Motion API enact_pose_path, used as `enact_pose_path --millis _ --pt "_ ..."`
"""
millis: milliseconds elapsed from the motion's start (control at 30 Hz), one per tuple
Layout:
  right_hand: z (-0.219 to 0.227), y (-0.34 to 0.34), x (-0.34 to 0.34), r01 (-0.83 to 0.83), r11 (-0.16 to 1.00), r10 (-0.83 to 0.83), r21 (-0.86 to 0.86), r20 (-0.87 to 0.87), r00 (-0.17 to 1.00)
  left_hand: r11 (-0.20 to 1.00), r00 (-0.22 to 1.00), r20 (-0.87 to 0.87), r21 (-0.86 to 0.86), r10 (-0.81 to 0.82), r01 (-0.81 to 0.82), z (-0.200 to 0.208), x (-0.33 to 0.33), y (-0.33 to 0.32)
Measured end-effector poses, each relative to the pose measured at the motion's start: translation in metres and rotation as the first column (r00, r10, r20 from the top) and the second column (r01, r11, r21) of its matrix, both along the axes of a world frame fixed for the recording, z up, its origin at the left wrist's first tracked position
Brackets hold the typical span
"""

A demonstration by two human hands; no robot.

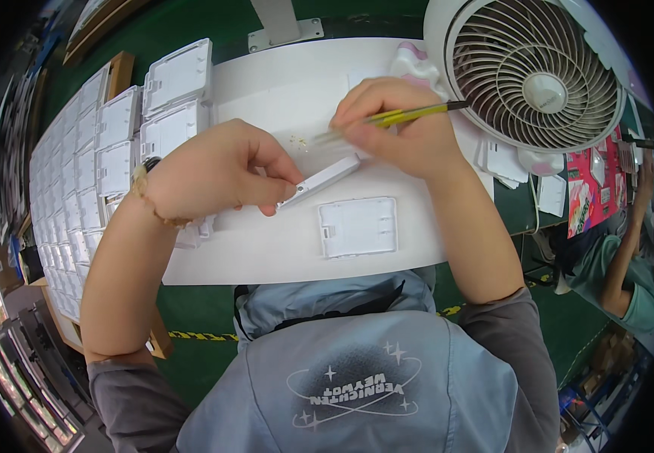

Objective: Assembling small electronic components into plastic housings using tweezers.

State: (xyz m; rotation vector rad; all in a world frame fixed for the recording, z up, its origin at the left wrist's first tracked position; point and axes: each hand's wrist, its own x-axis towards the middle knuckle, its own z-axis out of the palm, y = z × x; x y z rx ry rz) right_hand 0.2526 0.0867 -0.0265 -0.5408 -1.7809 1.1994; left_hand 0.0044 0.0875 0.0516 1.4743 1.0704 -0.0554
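Note:
My left hand (225,167) pinches one end of a narrow white plastic part (325,181), held on its edge and slanting up to the right. My right hand (398,124) is closed around slim yellow tweezers (410,115) with a black end. Their pale tip is blurred and points left, above the white part. Several tiny brass-coloured pieces (299,142) lie on the white work surface (266,260) between my hands. Nearer to me, a flat rectangular white plastic case piece (358,227) lies face up, apart from both hands.
Many white plastic case pieces (119,119) stand in rows and stacks at the left. A big white round fan (542,92) fills the far right, beside a pink and white object (415,62). More white pieces (502,160) lie below the fan. Another person (617,275) sits at the right.

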Motion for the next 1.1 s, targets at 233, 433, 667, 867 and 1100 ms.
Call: enact_pose_path --millis 233,433,667,867,1100 --pt "-0.008 -0.001 0.003 0.277 0.961 -0.278 -0.027 -0.103 0.955 0.622 0.986 -0.129 0.765 -0.107 0.168 0.007 0.016 -0.070" --pt "-0.005 -0.002 -0.006 0.250 0.968 -0.250 -0.007 -0.009 0.968 0.454 0.972 -0.168 0.862 -0.166 0.226 -0.036 0.029 -0.123" --pt "-0.005 -0.005 -0.007 0.247 0.969 -0.248 0.021 0.102 0.963 0.518 0.998 0.044 0.855 -0.034 -0.020 -0.027 0.013 -0.112" --pt "-0.005 -0.002 -0.008 0.243 0.968 -0.250 0.062 0.185 0.950 0.202 0.944 -0.039 0.979 0.328 -0.030 0.001 -0.050 -0.026" --pt "-0.007 0.000 -0.008 0.222 0.967 -0.248 0.128 0.249 0.936 0.324 0.856 -0.257 0.939 0.449 0.111 -0.005 -0.072 0.017"
